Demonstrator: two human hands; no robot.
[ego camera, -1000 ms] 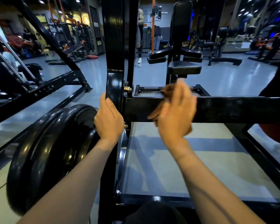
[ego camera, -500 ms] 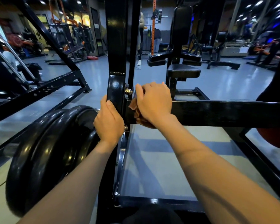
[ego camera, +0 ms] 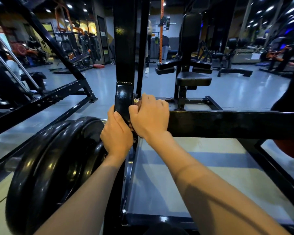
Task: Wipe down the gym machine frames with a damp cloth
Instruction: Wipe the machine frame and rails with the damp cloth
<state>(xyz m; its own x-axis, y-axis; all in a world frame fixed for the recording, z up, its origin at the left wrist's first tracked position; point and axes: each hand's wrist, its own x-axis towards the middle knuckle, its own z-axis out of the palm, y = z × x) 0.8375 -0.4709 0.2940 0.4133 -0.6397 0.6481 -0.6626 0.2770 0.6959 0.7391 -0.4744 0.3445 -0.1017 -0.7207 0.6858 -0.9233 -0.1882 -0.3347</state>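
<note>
Left hand point(ego camera: 116, 136) grips the black upright point(ego camera: 124, 65); at its 3 o'clock, right hand point(ego camera: 148, 116) clutches a mostly hidden cloth point(ego camera: 139, 103) against the crossbar point(ego camera: 227, 123).

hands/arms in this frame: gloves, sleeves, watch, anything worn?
Nothing worn that shows. Left hand and right hand are bare: no gloves, rings or tape. Both forearms are bare up to the frame's bottom edge: no sleeves, watch or wristband, no markings.

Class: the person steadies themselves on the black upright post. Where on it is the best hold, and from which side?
Grip the upright post on its lower glossy section, just above the crossbar, coming from the near left side, as the left hand does. The right hand and cloth crowd the joint, and the weight plates lie lower left.
</note>
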